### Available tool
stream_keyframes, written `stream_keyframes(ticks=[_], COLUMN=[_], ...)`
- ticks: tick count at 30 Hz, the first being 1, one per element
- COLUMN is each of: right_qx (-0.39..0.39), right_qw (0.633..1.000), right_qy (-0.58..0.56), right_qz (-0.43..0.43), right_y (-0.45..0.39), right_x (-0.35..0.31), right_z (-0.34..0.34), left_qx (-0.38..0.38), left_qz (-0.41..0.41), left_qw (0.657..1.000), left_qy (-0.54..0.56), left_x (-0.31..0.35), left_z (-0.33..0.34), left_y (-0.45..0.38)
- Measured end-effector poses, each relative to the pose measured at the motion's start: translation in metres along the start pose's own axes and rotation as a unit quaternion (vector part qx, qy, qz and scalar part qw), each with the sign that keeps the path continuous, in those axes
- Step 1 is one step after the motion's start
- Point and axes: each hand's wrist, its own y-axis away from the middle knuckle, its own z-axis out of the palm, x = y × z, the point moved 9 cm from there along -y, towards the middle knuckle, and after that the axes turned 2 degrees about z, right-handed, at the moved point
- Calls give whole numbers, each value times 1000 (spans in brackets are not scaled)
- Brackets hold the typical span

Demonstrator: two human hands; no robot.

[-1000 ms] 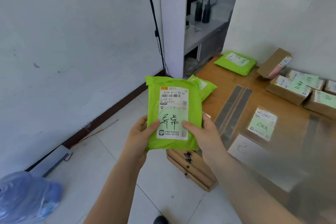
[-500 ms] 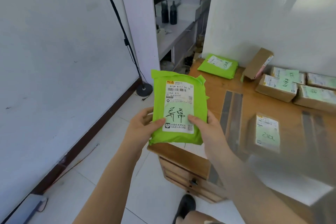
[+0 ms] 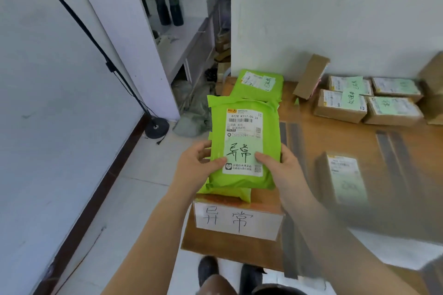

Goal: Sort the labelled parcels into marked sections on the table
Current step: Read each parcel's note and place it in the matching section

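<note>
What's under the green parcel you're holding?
Beneath the held parcel another green parcel lies on the table, only its near edge showing. A white sign sits in front. That parcel's label is covered.

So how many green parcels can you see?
3: held parcel in both hands, second parcel lying beneath it, far parcel at the table's back corner. More may be hidden.
</note>
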Motion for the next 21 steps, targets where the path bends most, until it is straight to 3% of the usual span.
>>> stream_keyframes(ticks=[11, 17, 21], right_qx=[170, 183, 169], right_qw=[978, 951, 912], right_qy=[117, 234, 357], right_qz=[41, 89, 111], right_y=[-13, -23, -31], right_x=[11, 31, 39], right_z=[-55, -60, -58], left_qx=[-169, -209, -240], left_qz=[-25, -48, -56], left_qw=[974, 955, 939], left_qy=[-147, -205, -241], left_x=[-31, -56, -69], left_z=[69, 87, 96], left_y=[-65, -76, -77])
